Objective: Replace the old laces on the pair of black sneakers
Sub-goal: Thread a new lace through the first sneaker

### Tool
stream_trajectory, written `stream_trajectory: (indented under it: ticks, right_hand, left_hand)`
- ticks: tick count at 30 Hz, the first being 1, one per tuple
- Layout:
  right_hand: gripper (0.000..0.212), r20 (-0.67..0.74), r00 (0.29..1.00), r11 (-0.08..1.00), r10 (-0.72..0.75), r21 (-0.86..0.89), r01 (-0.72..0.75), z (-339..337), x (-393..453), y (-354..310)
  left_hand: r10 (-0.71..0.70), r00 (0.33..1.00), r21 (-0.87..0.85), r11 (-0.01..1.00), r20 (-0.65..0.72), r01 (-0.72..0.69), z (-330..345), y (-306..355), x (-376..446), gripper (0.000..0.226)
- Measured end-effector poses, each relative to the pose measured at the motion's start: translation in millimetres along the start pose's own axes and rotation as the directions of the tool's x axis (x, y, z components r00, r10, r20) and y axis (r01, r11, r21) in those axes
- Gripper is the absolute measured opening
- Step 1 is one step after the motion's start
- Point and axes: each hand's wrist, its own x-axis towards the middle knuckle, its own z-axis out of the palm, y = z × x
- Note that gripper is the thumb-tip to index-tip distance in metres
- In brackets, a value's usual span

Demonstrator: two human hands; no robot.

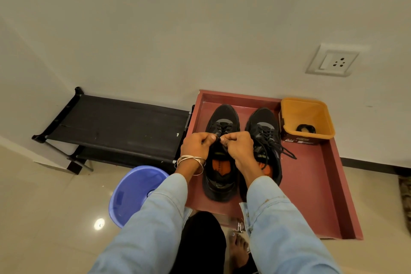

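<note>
Two black sneakers stand side by side in a dark red tray (315, 184), toes toward the wall. My left hand (196, 144) and my right hand (239, 147) meet over the left sneaker (222, 118), and each pinches its black lace (220, 134) near the top eyelets. The right sneaker (264, 127) stands untouched, its black lace (287, 151) tied and trailing onto the tray. My hands hide the middle of the left sneaker's lacing.
An orange bin (307, 115) with a coiled black lace (305, 128) inside sits at the tray's far right corner. A black shoe rack (117, 122) stands on the left against the wall. A blue plastic tub (135, 193) rests on the floor. My bare foot (239, 249) is below.
</note>
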Motion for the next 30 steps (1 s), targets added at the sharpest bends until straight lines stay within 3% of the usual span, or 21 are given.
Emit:
stream_trajectory:
  ticks: [3,6,9,13,15,18,22,24,28,30]
  right_hand:
    - [0.014,0.015,0.999,0.999,-0.029,-0.042,0.03,-1,-4,1]
    - [0.01,-0.079,0.995,0.997,-0.063,-0.059,0.059,0,-4,0]
    - [0.022,-0.13,0.987,0.994,-0.098,-0.064,0.09,5,-5,-1]
    - [0.025,-0.079,0.991,0.994,-0.11,0.014,0.111,2,-7,1]
    - [0.033,-0.096,0.974,0.962,-0.204,-0.204,0.181,-2,-11,5]
    - [0.028,-0.104,0.908,0.807,-0.406,-0.507,0.303,-10,-25,8]
    - [0.02,0.035,0.922,0.602,-0.386,-0.748,0.28,-11,-46,17]
    - [0.02,0.038,0.931,0.562,-0.363,-0.788,0.251,-12,-53,18]
    - [0.024,0.088,0.949,0.517,-0.304,-0.822,0.241,-14,-59,16]
    - [0.024,0.102,0.949,0.499,-0.298,-0.831,0.246,-13,-58,15]
  left_hand:
    - [-0.058,0.997,-0.014,0.998,-0.059,0.058,3,0,8,0.015]
    - [-0.083,0.996,-0.076,0.994,-0.031,0.08,5,2,14,0.013]
    - [-0.092,0.996,-0.079,0.993,-0.018,0.09,3,2,17,0.01]
    - [-0.088,0.996,0.041,0.995,0.026,0.087,3,4,20,0.013]
    - [-0.087,0.996,0.126,0.988,0.021,0.084,4,7,19,0.019]
    - [-0.164,0.986,0.11,0.981,0.012,0.162,6,4,23,0.025]
    - [-0.268,0.963,-0.227,0.94,-0.032,0.255,5,2,25,0.025]
    - [-0.315,0.949,-0.422,0.865,-0.032,0.273,-4,13,22,0.024]
    - [-0.37,0.929,-0.747,0.621,-0.013,0.237,-49,49,22,0.025]
    - [-0.341,0.939,-0.898,0.427,-0.054,0.104,-81,77,17,0.022]
